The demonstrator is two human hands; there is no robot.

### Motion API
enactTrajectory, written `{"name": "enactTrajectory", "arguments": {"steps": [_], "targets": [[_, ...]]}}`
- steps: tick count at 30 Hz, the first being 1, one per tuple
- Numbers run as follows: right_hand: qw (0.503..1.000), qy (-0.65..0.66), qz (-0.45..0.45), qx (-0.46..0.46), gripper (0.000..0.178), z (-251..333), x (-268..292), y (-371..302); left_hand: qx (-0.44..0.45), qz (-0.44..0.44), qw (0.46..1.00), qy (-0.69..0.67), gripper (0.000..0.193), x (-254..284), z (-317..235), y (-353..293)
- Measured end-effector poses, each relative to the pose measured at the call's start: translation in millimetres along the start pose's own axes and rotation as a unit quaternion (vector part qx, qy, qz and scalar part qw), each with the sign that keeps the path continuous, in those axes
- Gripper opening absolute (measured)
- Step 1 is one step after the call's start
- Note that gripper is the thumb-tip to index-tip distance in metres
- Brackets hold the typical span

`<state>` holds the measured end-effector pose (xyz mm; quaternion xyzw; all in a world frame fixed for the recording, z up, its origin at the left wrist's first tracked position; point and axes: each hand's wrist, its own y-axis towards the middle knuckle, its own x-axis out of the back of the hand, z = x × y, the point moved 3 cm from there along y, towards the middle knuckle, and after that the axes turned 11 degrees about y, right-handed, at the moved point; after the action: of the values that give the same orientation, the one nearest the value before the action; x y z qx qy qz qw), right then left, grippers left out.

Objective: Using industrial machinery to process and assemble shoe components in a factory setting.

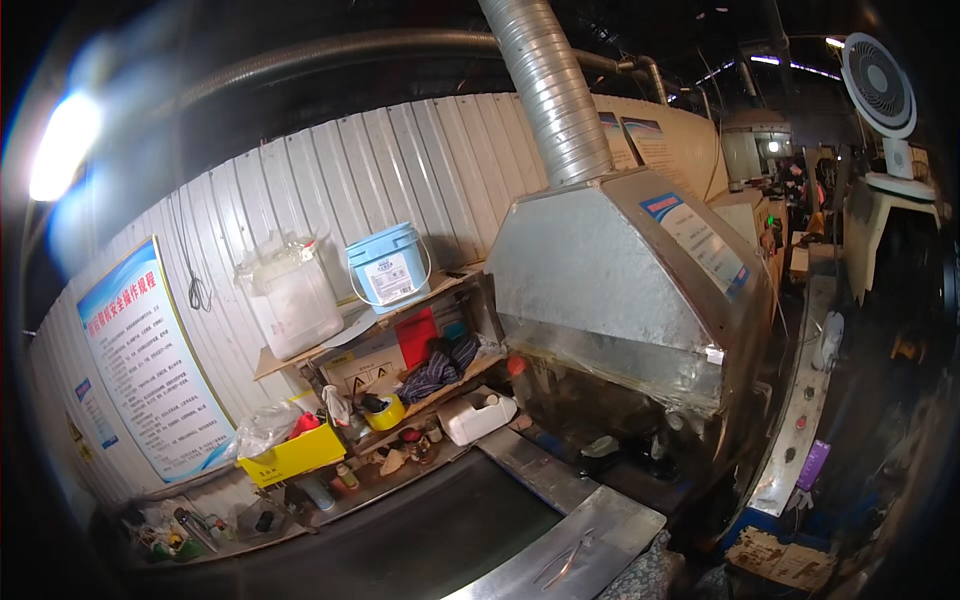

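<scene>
Neither of my hands shows in the head view. At the lower edge lies patterned grey cloth [640, 575]; whether it is a sleeve of mine I cannot tell. Beside it is a flat metal plate [610, 520] with a thin pair of metal tongs or bent wire [565, 562] on top. A dark conveyor belt [440, 530] runs left of the plate, toward a grey metal hood [600, 265] with a ribbed duct [555, 90] rising from it.
Along the wall, a shelf holds a light blue bucket [390, 268] and a white plastic container [290, 305]. Below are a yellow box [290, 457], yellow tape [385, 412] and a white jug [478, 417]. At right stand a fan [880, 85] and a control panel [795, 425].
</scene>
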<state>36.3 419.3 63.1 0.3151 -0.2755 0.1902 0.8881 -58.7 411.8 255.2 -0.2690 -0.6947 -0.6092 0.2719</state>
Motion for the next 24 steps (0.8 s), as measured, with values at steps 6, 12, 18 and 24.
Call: {"name": "enactTrajectory", "arguments": {"steps": [6, 12, 18, 24], "targets": [[1.000, -0.008, -0.020, 0.007, 0.021, -6, -5, -4, -0.050, 0.011, 0.996, -0.071, 0.028, -14, -1, 8], [0.999, -0.009, -0.028, -0.033, 0.024, -12, -9, -11, 0.370, 0.200, 0.904, 0.079, 0.032, -3, -14, -136], [0.997, -0.015, 0.025, -0.075, 0.024, -11, -13, -6, 0.600, 0.107, 0.790, 0.067, 0.036, 28, -61, -200], [0.998, -0.024, 0.014, -0.048, 0.020, -19, -23, -11, 0.464, 0.000, 0.886, -0.021, 0.027, 37, -15, -110]]}}
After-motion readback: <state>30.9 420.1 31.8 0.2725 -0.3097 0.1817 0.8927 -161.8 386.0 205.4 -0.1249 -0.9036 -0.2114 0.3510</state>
